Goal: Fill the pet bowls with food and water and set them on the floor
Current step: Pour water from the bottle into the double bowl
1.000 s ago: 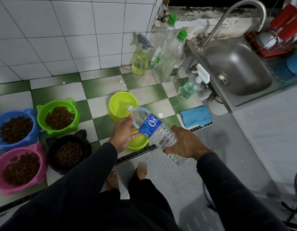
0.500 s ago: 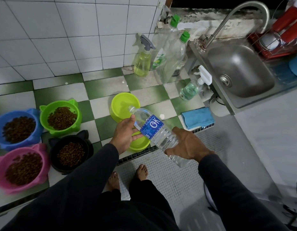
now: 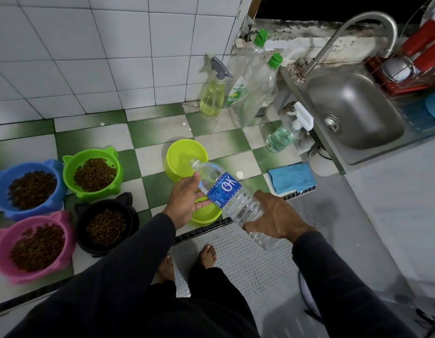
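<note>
I hold a clear water bottle (image 3: pixel 232 200) with a blue label, tilted, its open mouth over a yellow-green bowl (image 3: pixel 181 154) on the checkered floor. My left hand (image 3: pixel 186 202) holds the bottle near its neck, thumb on the side and fingers underneath. My right hand (image 3: pixel 272 217) grips the lower body. A second yellow-green bowl (image 3: pixel 208 214) sits partly hidden under my left hand. To the left stand several cat-eared bowls filled with brown kibble: green (image 3: pixel 71 181), blue (image 3: pixel 0 186), pink (image 3: pixel 3 250) and black (image 3: pixel 82 235).
A yellow spray bottle (image 3: pixel 211 98), two green-capped bottles (image 3: pixel 256 79) and a pump dispenser (image 3: pixel 282 137) stand by the tiled wall. A blue cloth (image 3: pixel 292 178) lies beside the steel sink (image 3: pixel 353 111). A drain grate (image 3: pixel 199 231) runs past my bare feet (image 3: pixel 208 256).
Hands and bottle keep nearly the same pose; the view has shifted slightly.
</note>
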`<state>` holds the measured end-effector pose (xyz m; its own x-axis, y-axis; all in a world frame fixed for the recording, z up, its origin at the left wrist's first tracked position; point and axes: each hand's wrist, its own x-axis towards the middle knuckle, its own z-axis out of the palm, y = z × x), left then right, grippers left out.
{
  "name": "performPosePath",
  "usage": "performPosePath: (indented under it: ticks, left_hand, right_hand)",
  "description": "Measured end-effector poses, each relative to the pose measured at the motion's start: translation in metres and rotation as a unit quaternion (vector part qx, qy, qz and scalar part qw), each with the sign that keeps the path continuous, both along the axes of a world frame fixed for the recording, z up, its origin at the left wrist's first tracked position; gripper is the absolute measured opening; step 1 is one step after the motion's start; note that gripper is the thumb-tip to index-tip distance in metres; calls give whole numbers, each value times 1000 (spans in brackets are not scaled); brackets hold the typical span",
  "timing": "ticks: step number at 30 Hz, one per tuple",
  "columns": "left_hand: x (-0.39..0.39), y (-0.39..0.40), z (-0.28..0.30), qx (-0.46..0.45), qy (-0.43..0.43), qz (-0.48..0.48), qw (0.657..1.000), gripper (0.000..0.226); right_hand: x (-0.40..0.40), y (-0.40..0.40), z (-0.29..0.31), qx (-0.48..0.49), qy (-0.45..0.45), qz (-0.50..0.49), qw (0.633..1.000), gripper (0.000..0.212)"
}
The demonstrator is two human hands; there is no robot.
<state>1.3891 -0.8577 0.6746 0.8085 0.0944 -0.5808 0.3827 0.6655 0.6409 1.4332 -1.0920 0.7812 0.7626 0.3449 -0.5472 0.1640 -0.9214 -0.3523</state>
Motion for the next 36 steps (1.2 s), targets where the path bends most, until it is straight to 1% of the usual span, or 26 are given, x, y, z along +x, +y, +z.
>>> performPosePath:
  ticks: [6,11,25,33,36]
  left_hand:
    - [1,0,1,-6,7,8,1000,38]
    - [0,0,4,1,-9,-3,1000,35]
    - [1,1,9,7,-2,3,1000,32]
    - [8,6,21,42,-14,17,999,27]
    - [11,9,34,62,-36,11,997,39]
  right_hand:
    - [0,-1,0,7,-5,1,1000,59]
    - [-1,-2,-1,10,-7,5,1000,60]
    - [-2,-5,-12,7,-15,11,1000,60]
    - [-2,-7,-26,59,-28,-19,998,61]
    - [-1,-7,-31,98,-32,-42,994,59]
